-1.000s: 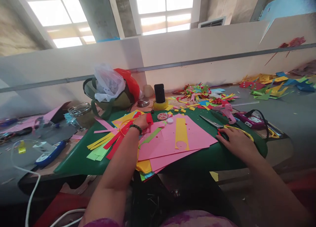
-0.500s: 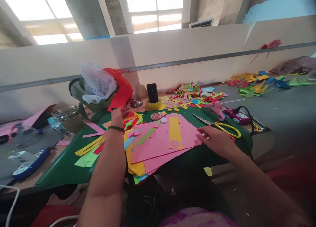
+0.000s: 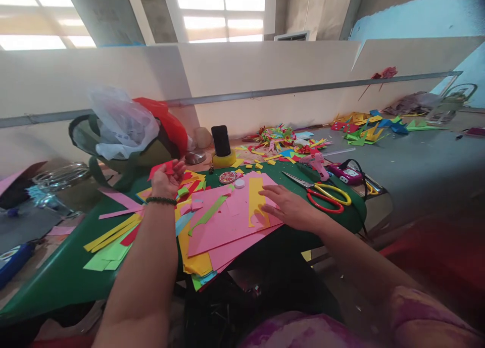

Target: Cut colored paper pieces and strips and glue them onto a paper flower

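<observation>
My left hand (image 3: 167, 180), palm up with curled fingers, grips a piece of red paper (image 3: 156, 171) above colored scraps at the left. My right hand (image 3: 288, 206) is open over the right part of the stacked pink paper (image 3: 214, 237). Its fingertips overlap the edge of a yellow paper strip (image 3: 254, 199) with a round cutout; whether they press on it I cannot tell. A green paper strip (image 3: 209, 215) and a small white cap (image 3: 239, 183) also lie on the pink sheets. Just beyond my right hand, scissors (image 3: 329, 196) with yellow and red handles lie partly open.
A phone (image 3: 221, 140) stands in a yellow holder behind the papers. A pink glue gun (image 3: 317, 165) and a purple device (image 3: 345, 173) are at the right. At the left back stands a bag (image 3: 151, 151) with plastic in it. Yellow strips (image 3: 112, 233) lie on the green table cover (image 3: 56, 277).
My left hand has drawn the red paper down and turned palm up. My right hand has moved left from the pink sheets' edge by the scissors to the yellow strip. The view has shifted right.
</observation>
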A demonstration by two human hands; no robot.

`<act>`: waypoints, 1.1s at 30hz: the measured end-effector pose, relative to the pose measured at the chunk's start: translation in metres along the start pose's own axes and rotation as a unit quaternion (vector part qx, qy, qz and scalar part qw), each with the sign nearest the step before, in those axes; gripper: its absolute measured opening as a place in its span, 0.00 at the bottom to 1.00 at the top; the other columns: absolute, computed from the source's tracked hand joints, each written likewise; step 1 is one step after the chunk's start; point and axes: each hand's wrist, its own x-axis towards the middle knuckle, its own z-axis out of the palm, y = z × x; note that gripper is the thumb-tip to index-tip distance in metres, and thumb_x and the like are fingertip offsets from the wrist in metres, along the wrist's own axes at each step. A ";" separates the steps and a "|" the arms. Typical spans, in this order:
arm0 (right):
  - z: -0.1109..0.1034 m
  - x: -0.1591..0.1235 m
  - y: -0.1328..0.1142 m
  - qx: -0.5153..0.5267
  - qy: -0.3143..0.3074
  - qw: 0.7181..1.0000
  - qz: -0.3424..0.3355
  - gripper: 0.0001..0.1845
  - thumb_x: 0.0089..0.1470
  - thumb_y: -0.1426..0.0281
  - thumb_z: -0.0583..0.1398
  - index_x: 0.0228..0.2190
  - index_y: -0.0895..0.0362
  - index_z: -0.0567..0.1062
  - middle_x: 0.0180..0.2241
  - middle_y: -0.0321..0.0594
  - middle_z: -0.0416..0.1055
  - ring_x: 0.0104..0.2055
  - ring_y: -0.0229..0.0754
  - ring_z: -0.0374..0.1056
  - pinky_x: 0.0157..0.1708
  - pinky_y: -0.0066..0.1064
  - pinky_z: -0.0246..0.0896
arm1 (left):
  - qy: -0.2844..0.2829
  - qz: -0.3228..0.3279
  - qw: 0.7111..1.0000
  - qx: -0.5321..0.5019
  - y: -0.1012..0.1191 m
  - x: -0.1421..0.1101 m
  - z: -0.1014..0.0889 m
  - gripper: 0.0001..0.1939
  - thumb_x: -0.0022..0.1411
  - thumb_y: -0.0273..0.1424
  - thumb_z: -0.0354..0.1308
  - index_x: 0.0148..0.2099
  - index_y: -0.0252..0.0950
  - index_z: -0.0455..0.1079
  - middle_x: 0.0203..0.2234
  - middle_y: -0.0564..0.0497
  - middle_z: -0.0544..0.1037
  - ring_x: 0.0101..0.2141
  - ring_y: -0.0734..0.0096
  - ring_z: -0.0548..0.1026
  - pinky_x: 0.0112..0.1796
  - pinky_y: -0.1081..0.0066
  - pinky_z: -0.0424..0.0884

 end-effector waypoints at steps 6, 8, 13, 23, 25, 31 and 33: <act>0.003 0.027 0.007 -0.042 -0.103 0.993 -0.031 0.22 0.62 0.70 0.52 0.57 0.61 0.69 0.60 0.54 0.64 0.62 0.53 0.59 0.60 0.45 0.56 | -0.021 -0.052 0.996 -0.062 -0.003 -0.006 0.005 0.25 0.71 0.34 0.33 0.44 0.29 0.71 0.25 0.45 0.78 0.23 0.72 0.76 0.26 0.75 0.71; 0.004 0.025 0.005 -0.034 -0.121 0.991 -0.042 0.23 0.63 0.63 0.54 0.55 0.62 0.70 0.59 0.55 0.65 0.60 0.56 0.62 0.58 0.46 0.58 | -0.014 -0.050 0.995 -0.090 0.002 -0.009 0.003 0.34 0.72 0.41 0.24 0.48 0.28 0.69 0.26 0.45 0.78 0.24 0.72 0.76 0.26 0.75 0.72; 0.010 0.006 0.000 -0.042 -0.120 0.991 -0.038 0.29 0.60 0.53 0.56 0.52 0.63 0.72 0.56 0.60 0.67 0.58 0.61 0.62 0.55 0.49 0.60 | -0.111 -0.080 0.986 -0.097 0.000 -0.037 0.020 0.55 0.59 0.64 0.19 0.57 0.23 0.63 0.40 0.32 0.78 0.38 0.58 0.79 0.30 0.67 0.75; 0.033 0.003 0.009 -0.033 -0.024 0.999 -0.015 0.15 0.65 0.64 0.55 0.46 0.58 0.76 0.50 0.51 0.73 0.53 0.51 0.67 0.52 0.41 0.63 | -0.173 0.036 0.874 0.453 -0.021 -0.061 0.048 0.32 0.60 0.58 0.48 0.48 0.35 0.68 0.40 0.41 0.77 0.42 0.59 0.77 0.35 0.68 0.73; 0.035 0.002 0.013 -0.025 -0.012 0.999 -0.017 0.13 0.64 0.69 0.55 0.46 0.56 0.77 0.50 0.49 0.74 0.53 0.49 0.67 0.52 0.39 0.63 | -0.179 0.046 0.827 0.530 -0.029 -0.069 0.039 0.29 0.47 0.54 0.64 0.42 0.35 0.70 0.36 0.43 0.78 0.40 0.54 0.76 0.34 0.67 0.71; 0.026 -0.009 0.013 0.011 -0.033 0.999 -0.029 0.15 0.60 0.74 0.57 0.47 0.55 0.78 0.50 0.46 0.75 0.53 0.48 0.68 0.52 0.36 0.62 | -0.185 0.096 0.671 0.712 -0.057 -0.093 0.042 0.26 0.39 0.48 0.70 0.34 0.32 0.73 0.40 0.33 0.78 0.47 0.39 0.73 0.40 0.63 0.67; 0.021 -0.014 0.012 -0.001 -0.044 0.999 -0.032 0.14 0.62 0.70 0.56 0.47 0.55 0.78 0.50 0.46 0.75 0.53 0.49 0.68 0.51 0.36 0.63 | -0.193 0.098 0.633 0.743 -0.063 -0.095 0.053 0.19 0.42 0.42 0.70 0.30 0.32 0.73 0.40 0.33 0.79 0.49 0.39 0.72 0.41 0.64 0.67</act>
